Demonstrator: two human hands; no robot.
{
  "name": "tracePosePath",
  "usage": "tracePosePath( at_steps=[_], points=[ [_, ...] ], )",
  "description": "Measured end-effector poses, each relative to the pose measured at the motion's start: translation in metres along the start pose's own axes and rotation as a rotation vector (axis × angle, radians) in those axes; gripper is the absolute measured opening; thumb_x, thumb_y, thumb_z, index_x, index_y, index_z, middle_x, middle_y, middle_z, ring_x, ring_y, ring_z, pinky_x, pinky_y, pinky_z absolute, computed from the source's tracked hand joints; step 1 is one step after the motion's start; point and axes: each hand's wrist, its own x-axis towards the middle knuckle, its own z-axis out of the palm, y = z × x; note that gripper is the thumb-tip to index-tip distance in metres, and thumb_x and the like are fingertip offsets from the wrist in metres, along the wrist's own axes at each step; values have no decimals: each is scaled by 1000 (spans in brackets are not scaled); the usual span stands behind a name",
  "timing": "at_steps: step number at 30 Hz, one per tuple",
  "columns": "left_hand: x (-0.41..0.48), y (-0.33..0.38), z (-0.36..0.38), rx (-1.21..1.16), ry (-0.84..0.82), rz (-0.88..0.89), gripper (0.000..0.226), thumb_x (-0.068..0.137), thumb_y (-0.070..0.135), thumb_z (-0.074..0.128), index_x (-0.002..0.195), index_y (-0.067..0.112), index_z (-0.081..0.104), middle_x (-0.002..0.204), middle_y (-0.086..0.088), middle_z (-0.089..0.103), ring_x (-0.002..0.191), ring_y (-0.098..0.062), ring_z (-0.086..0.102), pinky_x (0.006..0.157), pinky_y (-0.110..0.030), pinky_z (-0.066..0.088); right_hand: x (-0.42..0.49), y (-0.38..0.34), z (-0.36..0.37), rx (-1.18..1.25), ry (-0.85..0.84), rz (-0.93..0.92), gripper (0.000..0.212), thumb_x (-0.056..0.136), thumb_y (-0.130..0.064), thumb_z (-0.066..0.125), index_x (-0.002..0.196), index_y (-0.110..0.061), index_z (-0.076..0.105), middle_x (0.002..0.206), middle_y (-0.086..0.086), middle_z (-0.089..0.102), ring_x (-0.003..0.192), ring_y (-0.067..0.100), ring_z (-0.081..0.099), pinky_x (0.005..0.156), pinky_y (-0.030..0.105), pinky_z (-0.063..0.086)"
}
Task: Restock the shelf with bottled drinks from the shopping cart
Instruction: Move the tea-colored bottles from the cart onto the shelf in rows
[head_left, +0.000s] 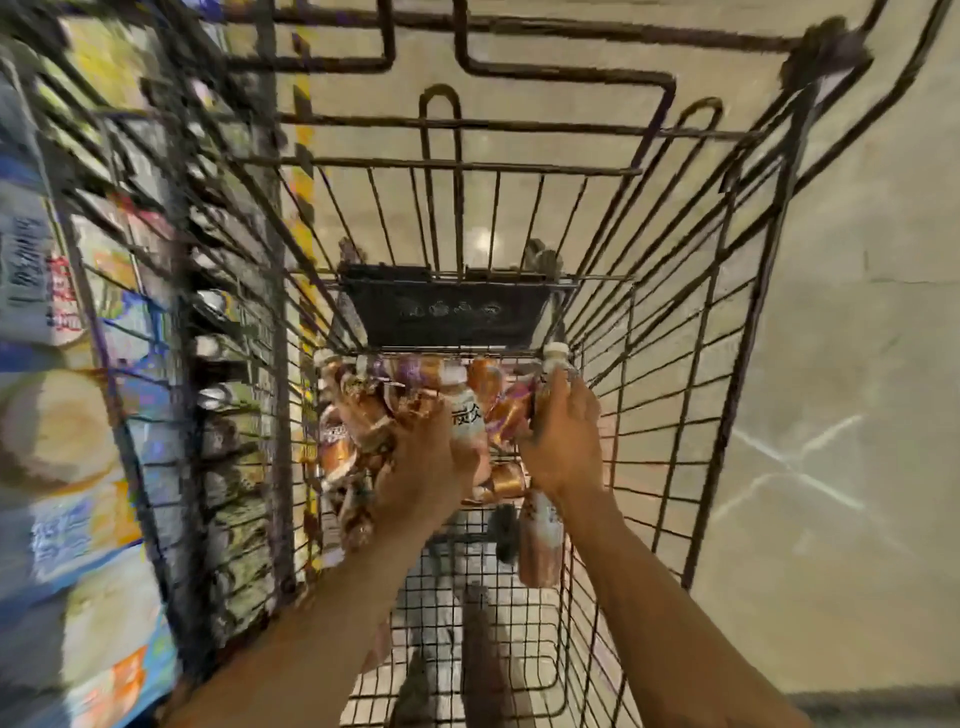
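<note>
I look down into a dark wire shopping cart (670, 364). Several brown bottled drinks (363, 410) with orange and purple labels lie heaped at its far end. My left hand (421, 457) reaches into the heap and grips a bottle with a white label (467, 421). My right hand (563, 436) holds an upright white-capped bottle (553, 364) near the cart's right wall. One more brown bottle (540, 540) lies under my right wrist. The frame is blurred.
Shelves with blue and yellow packaged goods (67, 415) run along the left, close to the cart's side. A black plastic flap (447, 306) sits at the cart's far end. Pale tiled floor (857, 415) lies to the right.
</note>
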Motion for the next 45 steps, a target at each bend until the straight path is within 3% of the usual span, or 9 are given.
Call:
tracePosePath(
  at_steps=[5, 10, 19, 24, 29, 33, 37, 42, 45],
  points=[
    [25, -6, 33, -259, 44, -203, 71, 86, 18, 80, 146, 21, 41, 118, 12, 40, 112, -12, 47, 87, -24, 35, 30, 10, 38, -101, 2, 75, 98, 88, -30, 73, 161, -1, 16, 162, 35, 20, 151, 52, 18, 126, 57, 21],
    [33, -19, 52, -424, 134, -245, 70, 72, 13, 88, 131, 22, 53, 105, 37, 40, 101, -13, 58, 83, -28, 40, 39, 5, 56, 7, 19, 167, 101, 85, -22, 78, 159, -20, 9, 160, 28, 18, 139, 52, 37, 111, 55, 45],
    [2, -29, -6, -760, -62, -234, 76, 82, 9, 82, 123, 56, 40, 113, 24, 58, 108, -7, 62, 72, -19, 52, -28, -9, 8, 699, 131, 148, 74, 67, -39, 91, 131, -32, 55, 117, -1, 69, 104, 18, 69, 83, 42, 62],
    [-66, -18, -71, -900, -161, -243, 84, 62, 42, 92, 130, 60, 46, 130, 2, 67, 117, -26, 66, 93, -57, 57, -95, -26, -28, 1032, -54, 232, 79, 86, -2, 78, 148, -37, 44, 123, 11, 69, 97, 25, 75, 74, 40, 65],
    [-149, -3, -130, -1057, -161, -91, 85, 68, 15, 86, 137, 37, 42, 116, 0, 73, 97, -10, 73, 74, -28, 59, -164, -55, -63, 1169, -234, 204, 88, 88, -8, 75, 160, -35, 32, 123, 19, 70, 89, 30, 74, 69, 44, 62],
    [-215, -8, -165, -1070, -118, 45, 127, 32, 49, 101, 143, 38, 40, 123, -3, 70, 103, -18, 72, 75, -32, 60, -230, -83, -94, 1173, -279, 79, 82, 89, -15, 74, 159, -28, 33, 118, 12, 76, 89, 28, 75, 74, 50, 63],
    [-285, -16, -187, -1070, -107, 128, 125, 36, 39, 100, 144, 9, 43, 82, 0, 70, 60, -6, 66, 50, -22, 51, -288, -104, -112, 1134, -269, -29, 86, 82, -22, 85, 154, -36, 40, 151, 15, 55, 107, 35, 73, 72, 50, 62],
    [-355, -31, -196, -1207, 46, 147, 88, 63, 28, 86, 138, 46, 45, 124, 4, 73, 110, -21, 72, 76, -36, 60, -349, -122, -123, 1078, -287, -108, 92, 69, -46, 96, 148, -43, 48, 168, 16, 21, 135, 49, 53, 84, 65, 60],
    [-401, -36, -204, -1261, 148, 170, 63, 89, 4, 70, 131, 45, 47, 113, 15, 75, 97, -6, 74, 68, -25, 59, -385, -133, -132, 1110, -349, -193, 77, 82, -45, 85, 149, -43, 48, 159, 8, 32, 141, 52, 45, 94, 72, 53]
  ],
)
